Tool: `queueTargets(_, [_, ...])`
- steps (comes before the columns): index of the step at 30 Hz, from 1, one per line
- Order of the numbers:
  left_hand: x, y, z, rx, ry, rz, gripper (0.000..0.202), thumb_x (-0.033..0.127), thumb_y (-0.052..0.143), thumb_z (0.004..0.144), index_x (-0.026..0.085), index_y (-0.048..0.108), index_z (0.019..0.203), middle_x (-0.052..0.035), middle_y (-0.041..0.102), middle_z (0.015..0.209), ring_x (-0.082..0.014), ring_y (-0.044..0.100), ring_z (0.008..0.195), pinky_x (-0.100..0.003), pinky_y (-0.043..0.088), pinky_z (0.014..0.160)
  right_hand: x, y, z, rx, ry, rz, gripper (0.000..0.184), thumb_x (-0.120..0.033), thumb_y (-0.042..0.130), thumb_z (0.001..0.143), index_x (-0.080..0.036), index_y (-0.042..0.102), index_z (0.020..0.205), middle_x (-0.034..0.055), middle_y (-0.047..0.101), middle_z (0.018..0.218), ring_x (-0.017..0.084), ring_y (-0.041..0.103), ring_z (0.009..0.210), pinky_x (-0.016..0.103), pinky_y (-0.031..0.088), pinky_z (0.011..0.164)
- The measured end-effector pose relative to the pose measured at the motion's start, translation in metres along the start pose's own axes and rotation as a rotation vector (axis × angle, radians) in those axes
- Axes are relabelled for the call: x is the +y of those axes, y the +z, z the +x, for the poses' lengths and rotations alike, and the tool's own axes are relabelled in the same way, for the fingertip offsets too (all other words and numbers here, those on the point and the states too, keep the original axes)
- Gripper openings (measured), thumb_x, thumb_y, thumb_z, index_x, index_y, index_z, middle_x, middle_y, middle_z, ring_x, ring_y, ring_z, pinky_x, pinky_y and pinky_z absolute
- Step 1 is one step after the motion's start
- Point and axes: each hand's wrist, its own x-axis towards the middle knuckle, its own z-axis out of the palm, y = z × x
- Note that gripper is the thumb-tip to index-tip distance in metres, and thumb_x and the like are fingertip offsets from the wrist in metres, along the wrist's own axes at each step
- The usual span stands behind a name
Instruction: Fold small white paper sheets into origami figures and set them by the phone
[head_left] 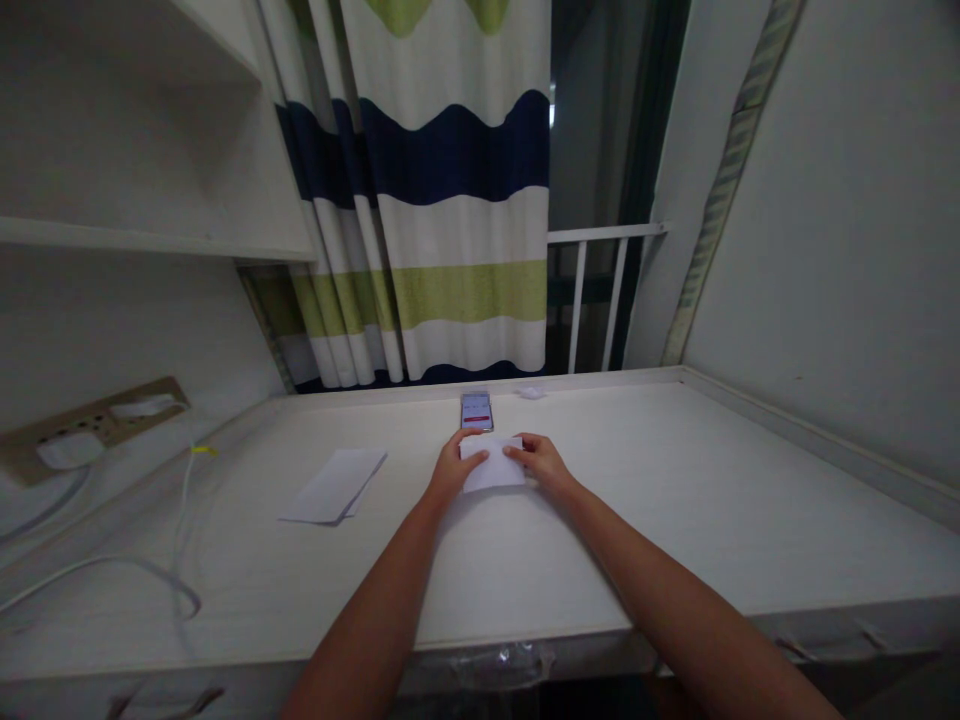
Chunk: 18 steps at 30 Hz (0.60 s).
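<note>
A small white sheet of paper [495, 466] lies on the white desk [675, 500], partly folded. My left hand [454, 466] pinches its left edge with the thumb on top. My right hand [541, 460] presses on its right edge, fingers curled over the paper. Just beyond the paper lies a phone [476, 410] with its screen lit.
A stack of white paper sheets [335, 486] lies to the left. A wall power strip [90, 425] with plugs and white cables [150, 570] sits at far left. A striped curtain [442, 200] and white railing [600, 290] stand behind the desk. A small white object [531, 392] rests near the back edge.
</note>
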Motion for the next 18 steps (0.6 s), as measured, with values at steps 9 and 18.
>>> queueTargets(9, [-0.0087,0.0050,0.0017,0.122,-0.117,0.106,0.030,0.029,0.067,0.053,0.011,0.064,0.076,-0.0082,0.065,0.072,-0.0179,0.059,0.063,-0.027,0.045,0.058,-0.0010,0.0050,-0.0037,-0.027,0.043,-0.016,0.028,-0.033,0.069,0.046,-0.011,0.058,0.059,-0.0009,0.056,0.051,0.009,0.047,0.046,0.022,0.034,0.045])
queueTargets(18, [-0.0055,0.0084,-0.0002,0.098,-0.046,0.069,0.027,0.025,0.068,0.052,0.012,0.065,0.076,-0.0066,0.066,0.072,-0.0177,0.058,0.064,-0.028,0.045,0.059,0.0075,0.0018,0.0011,0.076,-0.038,-0.096,0.028,-0.039,0.065,0.051,-0.012,0.059,0.058,-0.0007,0.055,0.050,0.010,0.046,0.045,0.022,0.034,0.044])
